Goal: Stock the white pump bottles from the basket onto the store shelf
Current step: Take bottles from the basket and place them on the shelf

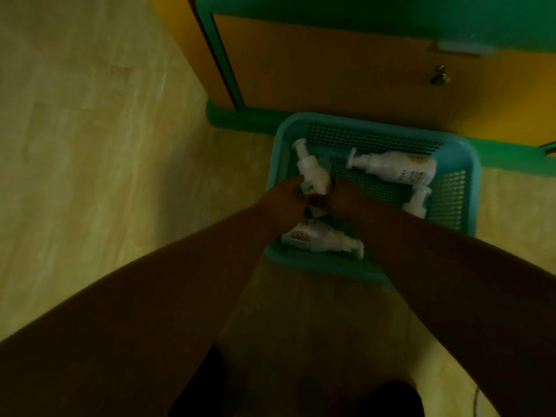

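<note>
A teal mesh basket sits on the floor and holds several white pump bottles lying on their sides. My left hand grips the lower end of the bottle at the basket's left side, whose pump points away from me. My right hand presses against the same bottle from the right; its fingers are hidden in the dim light. Another bottle lies at the back right, one stands against the right wall, and one lies under my wrists at the front.
An orange cabinet door with a small metal knob and a green base strip stands just behind the basket. Pale tiled floor stretches to the left. My dark shoes show at the bottom edge.
</note>
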Demonstrator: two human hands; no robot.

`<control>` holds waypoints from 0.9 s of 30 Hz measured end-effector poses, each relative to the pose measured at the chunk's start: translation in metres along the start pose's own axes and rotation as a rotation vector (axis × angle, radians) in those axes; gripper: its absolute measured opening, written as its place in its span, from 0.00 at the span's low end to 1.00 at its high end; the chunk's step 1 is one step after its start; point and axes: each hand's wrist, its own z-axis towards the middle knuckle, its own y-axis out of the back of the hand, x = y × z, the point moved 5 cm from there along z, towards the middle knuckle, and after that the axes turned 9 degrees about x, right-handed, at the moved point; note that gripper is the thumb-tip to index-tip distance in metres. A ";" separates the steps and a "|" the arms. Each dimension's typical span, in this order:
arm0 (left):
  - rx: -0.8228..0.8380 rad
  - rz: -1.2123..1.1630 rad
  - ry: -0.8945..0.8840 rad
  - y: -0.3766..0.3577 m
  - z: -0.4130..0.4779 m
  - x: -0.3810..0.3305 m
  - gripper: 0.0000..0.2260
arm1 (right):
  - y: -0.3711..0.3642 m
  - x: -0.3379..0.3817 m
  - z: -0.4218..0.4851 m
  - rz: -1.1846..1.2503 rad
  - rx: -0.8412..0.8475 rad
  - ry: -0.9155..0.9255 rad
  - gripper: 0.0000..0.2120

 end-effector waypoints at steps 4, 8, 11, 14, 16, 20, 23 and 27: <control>0.001 0.010 0.000 0.004 0.001 -0.009 0.21 | 0.007 0.000 -0.004 0.096 0.010 -0.005 0.25; -0.036 0.031 0.016 0.010 -0.004 -0.022 0.25 | 0.012 -0.001 -0.018 0.297 0.045 0.043 0.29; -0.033 0.025 -0.004 0.010 -0.012 -0.036 0.26 | 0.027 0.000 -0.037 0.355 0.042 0.075 0.31; -0.053 0.005 -0.028 0.011 -0.025 -0.051 0.27 | 0.050 0.009 -0.065 0.403 0.037 0.128 0.30; -0.061 -0.006 -0.046 0.013 -0.038 -0.065 0.28 | 0.063 0.020 -0.089 0.438 0.055 0.184 0.31; -0.053 -0.063 -0.119 0.014 -0.072 -0.096 0.30 | 0.087 0.044 -0.138 0.527 0.049 0.282 0.37; -0.010 -0.144 -0.178 0.018 -0.106 -0.129 0.28 | 0.105 0.072 -0.178 0.562 0.018 0.345 0.38; 0.040 -0.187 -0.316 0.031 -0.165 -0.174 0.21 | 0.124 0.115 -0.237 0.595 0.000 0.458 0.25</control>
